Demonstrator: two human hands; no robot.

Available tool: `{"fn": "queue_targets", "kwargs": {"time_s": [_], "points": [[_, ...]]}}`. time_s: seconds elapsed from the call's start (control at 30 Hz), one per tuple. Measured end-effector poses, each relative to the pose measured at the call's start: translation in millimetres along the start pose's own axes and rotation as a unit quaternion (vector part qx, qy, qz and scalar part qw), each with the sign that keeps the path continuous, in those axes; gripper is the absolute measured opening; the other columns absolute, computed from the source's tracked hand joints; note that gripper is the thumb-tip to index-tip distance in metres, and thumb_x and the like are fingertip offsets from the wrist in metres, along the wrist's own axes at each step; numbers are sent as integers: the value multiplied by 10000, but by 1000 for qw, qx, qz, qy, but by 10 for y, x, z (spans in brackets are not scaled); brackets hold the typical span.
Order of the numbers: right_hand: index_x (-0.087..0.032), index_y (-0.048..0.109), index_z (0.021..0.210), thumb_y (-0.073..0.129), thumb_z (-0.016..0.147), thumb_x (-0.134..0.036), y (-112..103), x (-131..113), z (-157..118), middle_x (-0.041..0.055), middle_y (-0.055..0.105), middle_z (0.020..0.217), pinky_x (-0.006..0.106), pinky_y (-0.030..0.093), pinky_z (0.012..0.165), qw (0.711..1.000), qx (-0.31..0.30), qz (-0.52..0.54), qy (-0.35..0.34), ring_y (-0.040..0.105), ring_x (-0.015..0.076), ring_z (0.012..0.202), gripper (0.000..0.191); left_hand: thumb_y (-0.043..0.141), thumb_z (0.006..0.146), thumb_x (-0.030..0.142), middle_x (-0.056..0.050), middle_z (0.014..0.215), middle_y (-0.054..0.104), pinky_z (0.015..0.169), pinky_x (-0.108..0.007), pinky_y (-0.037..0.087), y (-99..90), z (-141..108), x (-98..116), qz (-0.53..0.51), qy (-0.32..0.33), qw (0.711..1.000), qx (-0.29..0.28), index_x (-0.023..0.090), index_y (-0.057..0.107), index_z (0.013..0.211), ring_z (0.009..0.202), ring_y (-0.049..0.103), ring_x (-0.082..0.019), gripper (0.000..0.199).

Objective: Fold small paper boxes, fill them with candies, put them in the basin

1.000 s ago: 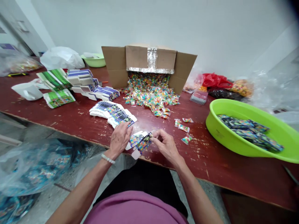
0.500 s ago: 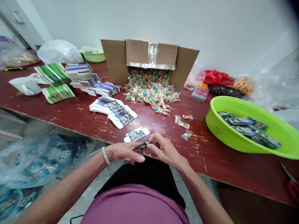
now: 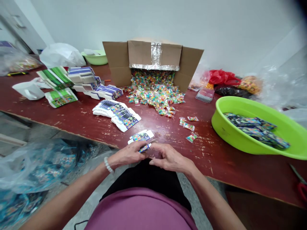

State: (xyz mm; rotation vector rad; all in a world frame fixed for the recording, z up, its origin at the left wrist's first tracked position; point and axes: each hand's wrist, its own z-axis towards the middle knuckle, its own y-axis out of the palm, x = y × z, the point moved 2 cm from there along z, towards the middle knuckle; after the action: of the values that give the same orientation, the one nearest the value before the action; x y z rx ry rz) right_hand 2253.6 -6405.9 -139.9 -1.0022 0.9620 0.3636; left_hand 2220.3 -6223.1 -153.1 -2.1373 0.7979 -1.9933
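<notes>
At the front table edge, my left hand (image 3: 130, 154), with a beaded bracelet on its wrist, is closed around a small printed carton (image 3: 144, 148). Much of that carton is covered by the fingers; its right end shows white. My right hand (image 3: 170, 158) is beside this end, its index finger at the white edge and its thumb apart below. Whether anything small sits under the right fingers is hidden. Just beyond the hands lies a flat printed carton (image 3: 141, 136). Behind it, a fanned stack of flat cartons (image 3: 126, 117) rests on the table.
Wrapped candies (image 3: 155, 95) spill from a cardboard box (image 3: 117, 64), several loose ones nearer. On the right, a green basin (image 3: 230, 140) contains dark packets. More carton stacks (image 3: 83, 76) and a white cup (image 3: 28, 90) stand left. Scissors (image 3: 302, 190) lie far right.
My left hand has turned over, its fingers now wrapping the carton from above. The right thumb has come away from the carton, and the carton's white end now shows.
</notes>
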Motion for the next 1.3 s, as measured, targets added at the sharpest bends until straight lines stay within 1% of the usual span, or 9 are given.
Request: {"fn": "queue_targets", "kwargs": {"time_s": [0.1, 0.17, 0.3, 0.43, 0.57, 0.73, 0.93, 1.07, 1.3], "points": [[-274, 651, 1153, 649, 805, -153, 41, -13, 5, 14, 698, 1079, 297, 513, 790, 998, 36, -31, -31, 652, 185, 897, 368, 706, 685, 275, 0, 725, 664, 554, -232, 441, -47, 15, 14, 32, 23, 998, 51, 211, 750, 892, 619, 560, -164, 221], [-264, 662, 1117, 612, 834, -155, 76, 32, 24, 35, 684, 1103, 314, 517, 832, 992, 123, -24, -27, 644, 193, 965, 308, 716, 699, 316, -6, 689, 657, 483, -234, 432, -32, 6, -6, -15, 6, 998, 57, 198, 755, 915, 532, 540, -150, 249], [-234, 636, 1146, 684, 792, -260, 163, 219, 39, 62, 660, 1090, 280, 534, 660, 946, 298, 83, 98, 641, 159, 756, 358, 742, 717, 407, -47, 753, 664, 508, -272, 505, 76, -27, -30, -185, -63, 979, 61, 149, 712, 905, 596, 588, -166, 320], [-187, 670, 908, 630, 830, -399, 269, 280, 72, 21, 666, 805, 262, 507, 551, 923, 219, 276, 153, 626, 148, 601, 230, 778, 703, 413, -39, 743, 647, 610, -296, 529, 193, -17, 45, -289, -58, 955, 34, 123, 665, 895, 646, 598, -158, 366], [-179, 643, 779, 635, 797, -377, 200, 235, 52, -19, 606, 628, 230, 434, 495, 916, 293, 211, 174, 560, 124, 525, 199, 754, 755, 387, -58, 915, 683, 762, -290, 511, 231, -6, 76, -251, -24, 967, 36, 135, 650, 996, 824, 628, -176, 364], [-191, 613, 733, 579, 819, -339, 139, 177, 0, -23, 600, 622, 228, 429, 499, 919, 341, 113, 164, 549, 125, 541, 175, 694, 823, 360, -72, 1050, 692, 840, -328, 529, 265, -70, -39, -229, 28, 963, 140, 189, 529, 1178, 956, 659, -206, 427], [-221, 589, 1017, 630, 837, -324, 234, 137, 35, -6, 692, 846, 240, 511, 649, 880, 383, 257, 111, 637, 138, 721, 210, 668, 836, 332, -25, 944, 680, 696, -270, 544, 373, -148, -26, -158, 59, 947, 274, 239, 390, 1365, 765, 666, -155, 605], [-223, 663, 1049, 693, 810, -353, 264, 157, 53, 12, 722, 918, 263, 526, 746, 860, 374, 339, 75, 659, 153, 821, 273, 634, 869, 338, -15, 917, 670, 679, -248, 527, 364, -171, 40, -156, 48, 959, 232, 246, 455, 1361, 795, 650, -156, 532], [-182, 723, 805, 797, 708, -397, 243, 343, 11, 13, 701, 813, 251, 502, 649, 843, 320, 403, 154, 609, 132, 701, 247, 633, 885, 382, 12, 844, 626, 646, -220, 488, 319, -154, 56, -248, 19, 959, 133, 206, 563, 1017, 738, 589, -118, 231]]}}
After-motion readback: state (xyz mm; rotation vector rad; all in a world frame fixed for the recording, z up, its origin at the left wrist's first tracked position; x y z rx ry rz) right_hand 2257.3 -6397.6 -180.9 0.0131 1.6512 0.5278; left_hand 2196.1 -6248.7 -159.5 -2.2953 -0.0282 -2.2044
